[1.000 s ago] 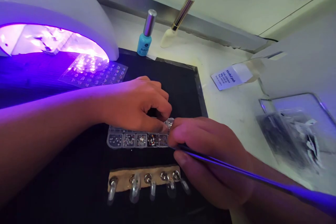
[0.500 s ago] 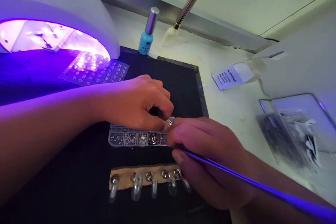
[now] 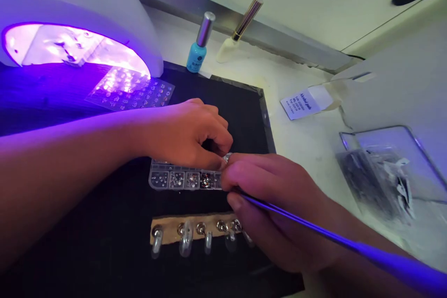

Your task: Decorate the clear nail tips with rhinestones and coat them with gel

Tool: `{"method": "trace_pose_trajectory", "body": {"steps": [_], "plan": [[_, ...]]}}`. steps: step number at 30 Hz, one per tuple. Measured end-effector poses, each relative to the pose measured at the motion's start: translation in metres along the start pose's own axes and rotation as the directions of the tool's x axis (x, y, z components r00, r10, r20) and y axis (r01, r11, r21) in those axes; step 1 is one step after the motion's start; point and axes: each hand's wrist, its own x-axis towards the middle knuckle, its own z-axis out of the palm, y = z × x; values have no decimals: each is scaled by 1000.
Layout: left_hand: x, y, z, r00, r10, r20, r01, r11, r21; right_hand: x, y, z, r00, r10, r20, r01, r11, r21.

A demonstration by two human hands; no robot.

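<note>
A clear plastic box of square cells (image 3: 185, 180), holding tiny silvery stones (image 3: 177, 179) and one darker mix (image 3: 206, 180), lies on the black mat (image 3: 240, 98). The left hand (image 3: 195, 135) curls over it, its grip unclear; the right hand (image 3: 279, 186) grips a slim, violet-gleaming rod (image 3: 296, 217). Nearer lies a tan strip (image 3: 211, 222) with clear nail tips (image 3: 186, 243).

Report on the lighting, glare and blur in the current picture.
Head view: the lamp glares pink-white inside its opening, washing out part of the sticker sheet; same head view: violet sheen along the thin tool in the right hand; also head view: the bag looks soft.
</note>
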Motion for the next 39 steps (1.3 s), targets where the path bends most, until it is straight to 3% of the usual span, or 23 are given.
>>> {"method": "trace_pose_trajectory", "body": {"steps": [8, 16, 24, 27, 39], "plan": [[2, -1, 0, 1000, -22, 4, 22, 1000, -18, 2, 3, -2, 998, -51, -44, 52, 998, 35], [1, -1, 0, 1000, -16, -2, 16, 1000, 9, 3, 3, -6, 999, -50, 5, 50, 998, 30], [1, -1, 0, 1000, -13, -5, 13, 1000, 2, 3, 0, -6, 998, -14, 60, 13, 1000, 22], [2, -1, 0, 1000, -17, 0, 17, 1000, 8, 4, -6, -8, 996, 53, 75, -54, 998, 11], [1, 1, -2, 1000, -28, 14, 28, 1000, -4, -4, -9, -10, 996, 33, -80, -24, 993, 116]]}}
